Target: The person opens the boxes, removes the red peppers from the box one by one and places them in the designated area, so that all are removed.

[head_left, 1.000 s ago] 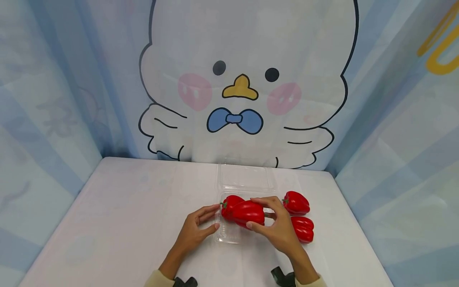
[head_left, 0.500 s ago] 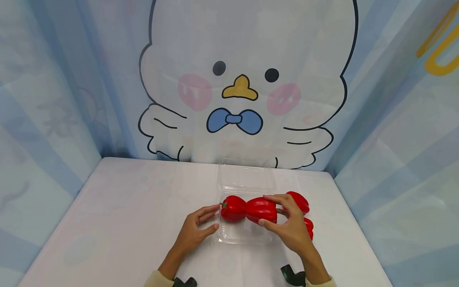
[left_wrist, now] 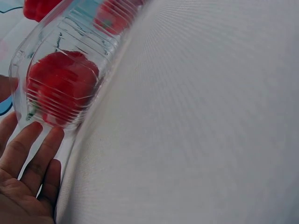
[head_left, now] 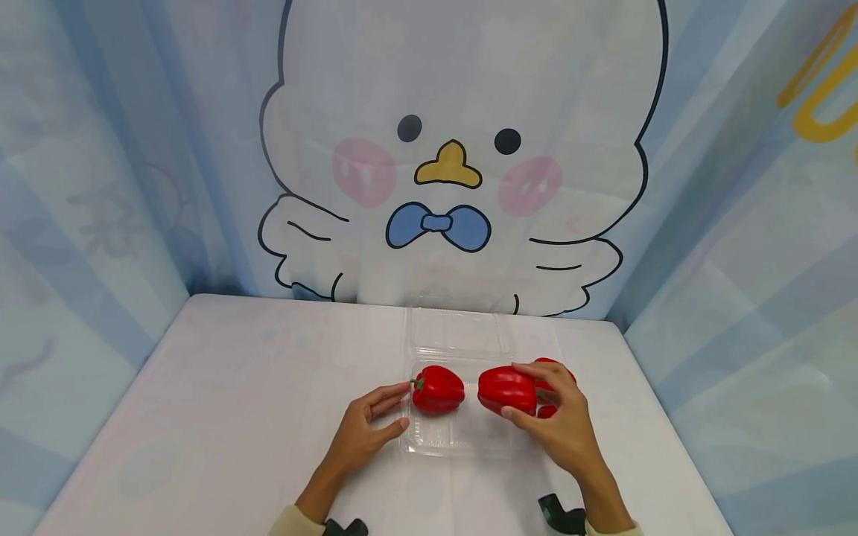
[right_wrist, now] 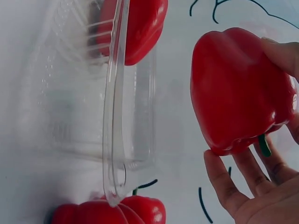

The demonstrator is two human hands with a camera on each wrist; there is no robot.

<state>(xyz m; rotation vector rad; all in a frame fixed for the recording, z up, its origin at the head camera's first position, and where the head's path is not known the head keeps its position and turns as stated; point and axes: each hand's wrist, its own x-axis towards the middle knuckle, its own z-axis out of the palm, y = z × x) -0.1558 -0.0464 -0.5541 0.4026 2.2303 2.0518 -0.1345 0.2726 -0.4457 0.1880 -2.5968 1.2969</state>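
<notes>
A clear plastic clamshell box (head_left: 462, 441) lies with its lid (head_left: 459, 327) folded back on the white table. Inside its left end rests a red bell pepper (head_left: 438, 390), its green stem pointing left. My left hand (head_left: 362, 432) is at the box's left end; in the left wrist view its long fingers (left_wrist: 51, 144) are right at the clear wall, nearly straight. A second red bell pepper (head_left: 506, 391) is held up over the right part of the box. My right hand (head_left: 563, 420) grips it between thumb and fingers, around its stem end (right_wrist: 264, 144).
To the right of the box, red peppers (head_left: 553, 368) are partly hidden behind my right hand. A curtain (head_left: 439, 275) with a cartoon bird hangs along the table's back edge. Dark wrist mounts (head_left: 561, 515) sit at both forearms.
My right hand has moved right with its bell pepper, away from over the one in the box, and now partly covers the peppers beside it. My left hand has stayed in place.
</notes>
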